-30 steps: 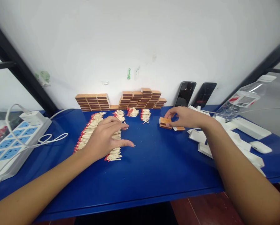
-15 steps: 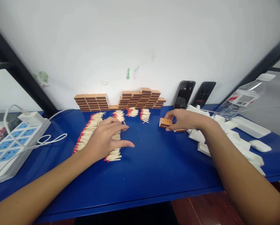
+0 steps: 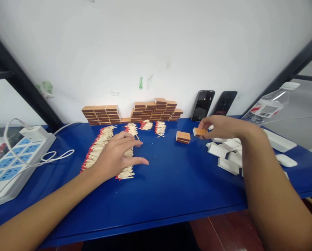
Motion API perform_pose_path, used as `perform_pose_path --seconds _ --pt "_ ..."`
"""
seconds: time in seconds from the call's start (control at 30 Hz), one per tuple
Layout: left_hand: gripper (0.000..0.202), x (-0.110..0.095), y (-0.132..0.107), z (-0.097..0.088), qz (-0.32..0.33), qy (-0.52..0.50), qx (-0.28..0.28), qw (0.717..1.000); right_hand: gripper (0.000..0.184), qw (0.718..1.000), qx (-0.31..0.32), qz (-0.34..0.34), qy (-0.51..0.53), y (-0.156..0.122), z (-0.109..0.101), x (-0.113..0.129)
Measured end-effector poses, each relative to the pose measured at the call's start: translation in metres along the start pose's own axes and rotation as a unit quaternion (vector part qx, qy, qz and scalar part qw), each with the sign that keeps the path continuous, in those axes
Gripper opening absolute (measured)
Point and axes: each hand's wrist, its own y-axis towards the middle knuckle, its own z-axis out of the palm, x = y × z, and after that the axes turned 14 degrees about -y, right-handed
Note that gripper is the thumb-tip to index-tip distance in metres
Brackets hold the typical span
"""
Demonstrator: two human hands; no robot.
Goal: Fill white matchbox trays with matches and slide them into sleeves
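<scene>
Compared with half a second ago, the right hand [image 3: 216, 126] has released the stacked pair of matchboxes [image 3: 182, 137] and now grips a single matchbox [image 3: 199, 132] between thumb and fingers; this box has shifted toward 12 o'clock. Whether it clears the worktop [image 3: 166, 195] cannot be told. The left hand [image 3: 116, 151] remains in place over the loose matches [image 3: 126, 172], thumb and forefinger spread wide. The stacked pair sits at 9 o'clock from the right hand and 3 o'clock from the left. White blocks [image 3: 227, 166] lie at 5 o'clock from the right hand.
</scene>
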Motion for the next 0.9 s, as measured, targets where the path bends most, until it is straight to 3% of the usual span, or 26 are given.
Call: perform_pose_path --seconds 0.07,0.13,0.3,0.47,0.63,0.9 --pt "0.05 0.0 0.0 0.0 0.002 -0.005 0.006 1.0 0.037 0.997 -0.071 -0.023 0.033 -0.003 -0.004 0.005" --pt "0.05 0.0 0.0 0.001 0.0 -0.009 0.01 1.0 0.04 0.992 -0.094 -0.059 0.054 -0.003 -0.004 0.016" --pt "0.049 0.001 0.0 0.001 0.008 -0.005 0.007 1.0 0.035 0.994 -0.035 -0.1 0.022 0.005 0.01 0.037" --pt "0.05 0.001 -0.001 0.002 0.018 -0.004 0.007 1.0 0.046 0.996 -0.004 -0.087 -0.006 0.01 0.019 0.042" --pt "0.052 0.001 -0.001 0.002 0.017 -0.011 0.008 1.0 0.034 0.996 0.011 -0.07 -0.055 0.014 0.024 0.05" --pt "0.053 0.002 -0.002 0.003 0.007 -0.011 0.013 1.0 0.026 0.997 -0.006 -0.068 -0.039 0.024 0.031 0.035"
